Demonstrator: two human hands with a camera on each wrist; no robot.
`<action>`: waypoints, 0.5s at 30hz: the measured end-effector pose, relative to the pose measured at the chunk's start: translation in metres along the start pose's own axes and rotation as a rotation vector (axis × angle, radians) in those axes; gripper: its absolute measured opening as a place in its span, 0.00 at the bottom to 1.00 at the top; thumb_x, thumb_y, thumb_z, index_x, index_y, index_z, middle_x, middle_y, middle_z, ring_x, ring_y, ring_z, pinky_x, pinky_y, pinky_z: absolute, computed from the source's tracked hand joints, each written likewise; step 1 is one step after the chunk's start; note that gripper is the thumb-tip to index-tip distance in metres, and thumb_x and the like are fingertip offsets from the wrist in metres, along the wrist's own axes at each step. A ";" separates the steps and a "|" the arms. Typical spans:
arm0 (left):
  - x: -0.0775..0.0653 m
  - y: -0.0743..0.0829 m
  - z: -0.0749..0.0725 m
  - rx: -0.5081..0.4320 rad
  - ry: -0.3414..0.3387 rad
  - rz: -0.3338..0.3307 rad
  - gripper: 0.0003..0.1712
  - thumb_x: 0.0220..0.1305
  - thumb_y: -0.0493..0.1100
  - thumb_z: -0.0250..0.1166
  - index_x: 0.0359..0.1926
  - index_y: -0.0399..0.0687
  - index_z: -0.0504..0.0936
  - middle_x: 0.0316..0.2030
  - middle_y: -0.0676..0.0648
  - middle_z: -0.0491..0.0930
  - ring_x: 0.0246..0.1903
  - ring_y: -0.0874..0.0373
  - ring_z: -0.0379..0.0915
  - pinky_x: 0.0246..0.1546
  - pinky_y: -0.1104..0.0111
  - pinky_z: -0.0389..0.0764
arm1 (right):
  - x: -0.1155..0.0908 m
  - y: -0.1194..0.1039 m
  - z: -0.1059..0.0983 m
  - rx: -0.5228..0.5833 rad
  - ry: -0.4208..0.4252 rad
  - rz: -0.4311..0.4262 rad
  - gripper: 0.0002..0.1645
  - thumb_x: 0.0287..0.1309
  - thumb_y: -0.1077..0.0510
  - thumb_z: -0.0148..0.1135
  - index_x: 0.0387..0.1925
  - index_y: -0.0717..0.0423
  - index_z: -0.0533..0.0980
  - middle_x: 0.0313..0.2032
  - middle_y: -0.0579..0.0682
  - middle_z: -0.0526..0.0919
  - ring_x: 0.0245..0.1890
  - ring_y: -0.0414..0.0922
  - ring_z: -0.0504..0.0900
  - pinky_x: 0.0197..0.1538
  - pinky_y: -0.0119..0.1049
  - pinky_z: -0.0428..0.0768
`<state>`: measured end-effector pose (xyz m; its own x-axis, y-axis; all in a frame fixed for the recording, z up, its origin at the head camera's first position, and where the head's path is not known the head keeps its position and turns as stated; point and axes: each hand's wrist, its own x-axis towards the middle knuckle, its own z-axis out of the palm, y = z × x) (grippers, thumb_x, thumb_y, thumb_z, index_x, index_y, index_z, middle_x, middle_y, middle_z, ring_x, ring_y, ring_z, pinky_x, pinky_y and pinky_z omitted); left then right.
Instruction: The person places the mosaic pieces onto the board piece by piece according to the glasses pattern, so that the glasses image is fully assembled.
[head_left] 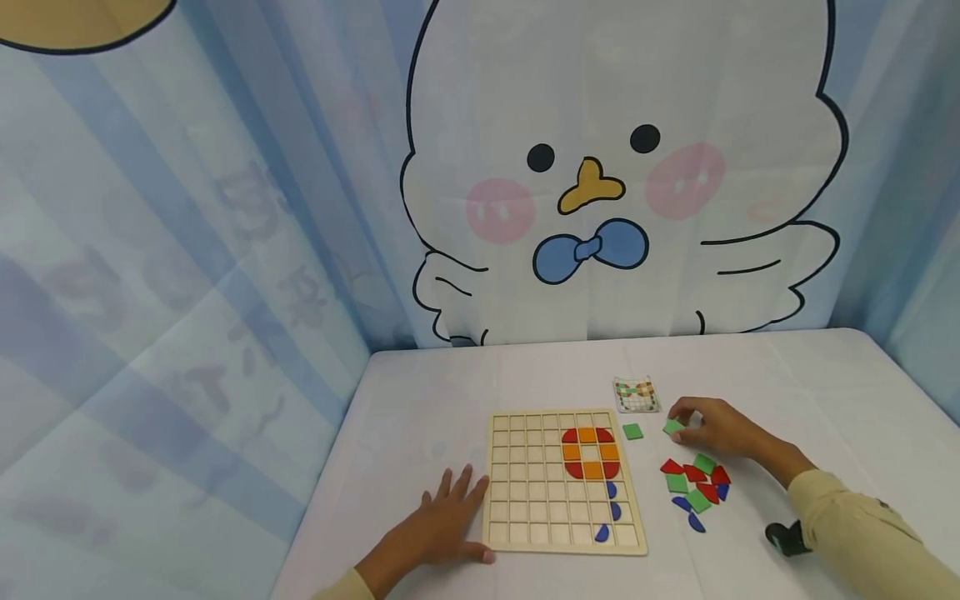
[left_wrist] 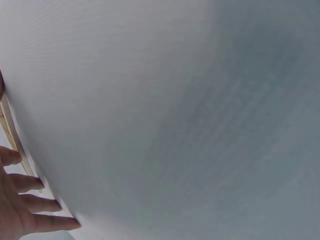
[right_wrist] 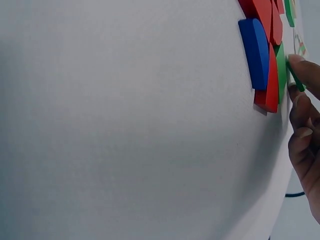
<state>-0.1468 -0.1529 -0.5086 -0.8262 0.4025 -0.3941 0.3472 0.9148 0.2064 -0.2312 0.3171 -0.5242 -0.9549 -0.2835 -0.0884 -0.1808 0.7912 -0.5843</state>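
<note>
My right hand (head_left: 712,427) pinches a green square tile (head_left: 672,426) between thumb and fingers, to the right of the wooden grid board (head_left: 519,473). In the right wrist view, this green tile (right_wrist: 296,77) appears edge-on at the fingertips. My left hand (head_left: 444,525) lies with fingers spread at the board's left edge, the thumb by its lower left corner. On the board, red corner pieces (head_left: 573,470) and orange squares (head_left: 592,470) form a ring around one bare cell. Below the ring sit blue rounded pieces (head_left: 615,511) in a short line.
Another green square tile (head_left: 633,431) lies just off the board's upper right. Behind it is a small pattern card (head_left: 636,395). A loose pile of red (head_left: 707,492), green (head_left: 677,483) and blue (head_left: 696,522) pieces lies right of the board. A dark object (head_left: 786,538) rests near my right sleeve.
</note>
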 end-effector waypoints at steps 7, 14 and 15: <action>0.002 -0.002 0.000 0.001 -0.003 -0.004 0.64 0.48 0.78 0.66 0.79 0.56 0.54 0.79 0.38 0.47 0.75 0.28 0.44 0.62 0.30 0.63 | 0.003 -0.006 0.003 0.086 -0.032 0.003 0.18 0.59 0.59 0.70 0.51 0.54 0.76 0.34 0.48 0.78 0.35 0.44 0.75 0.35 0.31 0.80; 0.001 -0.002 0.001 0.000 0.002 0.002 0.64 0.48 0.78 0.65 0.79 0.56 0.54 0.79 0.38 0.47 0.75 0.28 0.44 0.61 0.29 0.63 | 0.004 -0.022 0.004 0.099 -0.028 -0.018 0.18 0.61 0.56 0.70 0.52 0.55 0.81 0.34 0.47 0.79 0.37 0.45 0.75 0.35 0.33 0.80; 0.001 -0.002 0.002 -0.001 0.002 0.003 0.64 0.48 0.78 0.65 0.79 0.55 0.54 0.79 0.38 0.47 0.75 0.28 0.44 0.61 0.29 0.63 | 0.005 -0.025 0.004 0.110 -0.030 -0.016 0.18 0.60 0.56 0.70 0.52 0.56 0.81 0.35 0.47 0.80 0.36 0.45 0.75 0.34 0.33 0.81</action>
<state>-0.1476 -0.1539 -0.5109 -0.8263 0.4050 -0.3915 0.3490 0.9136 0.2084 -0.2304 0.2933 -0.5134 -0.9444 -0.3127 -0.1013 -0.1673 0.7228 -0.6705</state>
